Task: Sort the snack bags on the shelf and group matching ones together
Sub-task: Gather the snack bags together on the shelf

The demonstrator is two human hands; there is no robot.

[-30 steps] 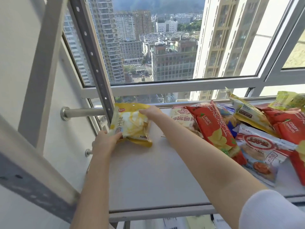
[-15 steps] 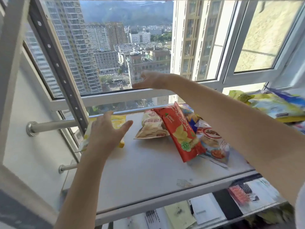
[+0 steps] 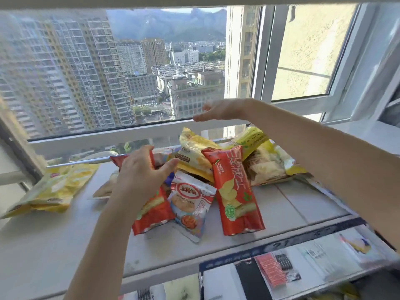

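Note:
A yellow snack bag lies alone at the left end of the grey shelf. In the middle sits a heap of bags: two red crisp bags, a white pouch with a red label, and several yellow bags behind. My left hand hovers over the left red bag with fingers spread, holding nothing. My right hand is raised above the heap, flat and open.
A window frame and a metal rail run behind the shelf. A shelf post stands at the left. Printed papers and packages lie on the lower level below the shelf's front edge.
Both hands let go of the yellow bag, which stays at the left. The view swung right; my left hand moved over to the heap and my right hand lifted above it.

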